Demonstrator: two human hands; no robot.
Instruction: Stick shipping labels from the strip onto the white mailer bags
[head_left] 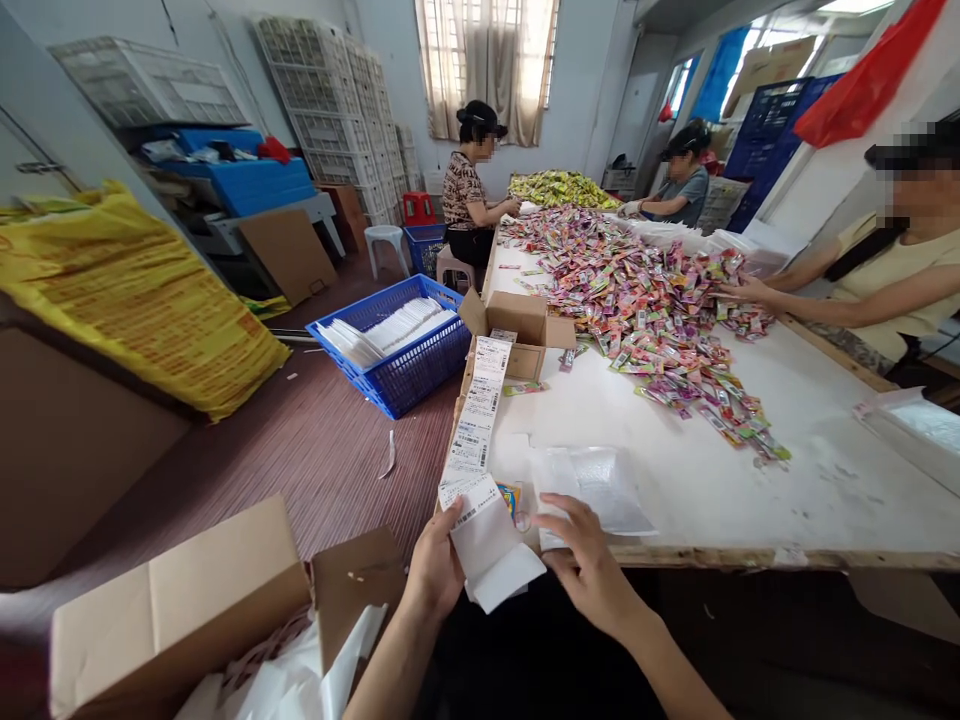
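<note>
My left hand (439, 560) grips the near end of a long strip of printed labels (480, 405), thumb on top. The strip runs back along the table's left edge to a small open cardboard box (525, 325). Its loose white end (491, 560) hangs folded over the table's front edge. To the right, my right hand (589, 565) has its fingers spread and curved, with nothing visible in them. Just beyond it lies a clear plastic bag (596, 490) on the tabletop. A small colourful packet (510, 498) is partly covered by the labels.
A large heap of small colourful packets (645, 290) covers the table's middle, with yellow packets (562, 188) behind. On the floor at left stand a blue basket (420, 350) of white packs and a cardboard box (187, 600) holding plastic scraps. Several people sit around the table.
</note>
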